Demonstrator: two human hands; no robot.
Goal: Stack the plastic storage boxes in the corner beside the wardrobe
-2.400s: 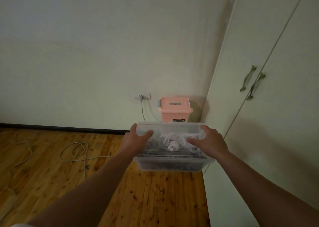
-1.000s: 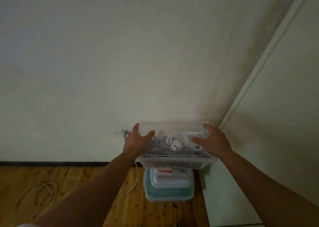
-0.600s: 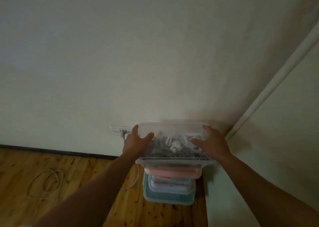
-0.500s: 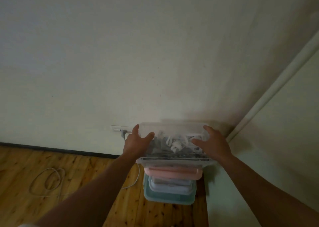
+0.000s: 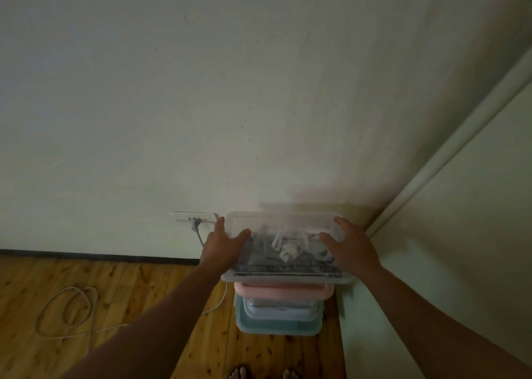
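Rear wall [image 5: 201, 90]: plain, off-white, with small dark marks. A dark skirting board [image 5: 86, 254] runs along its base. A white socket plate [image 5: 184, 216] is mounted low on the wall, with one grey plug [image 5: 195, 223] inserted. Floor [image 5: 138, 280]: knotty wooden boards; a white cable [image 5: 66, 312] lies looped at left. The pale wardrobe [image 5: 460, 220] stands at right, meeting the wall in the corner. Lighting: dim.

No text, label, brand or number can be read. The clear box [image 5: 285, 234] between the fingers [image 5: 340, 223], the pink box [image 5: 283, 290] below them and the wall socket [image 5: 194, 216] to their left show no legible marking.
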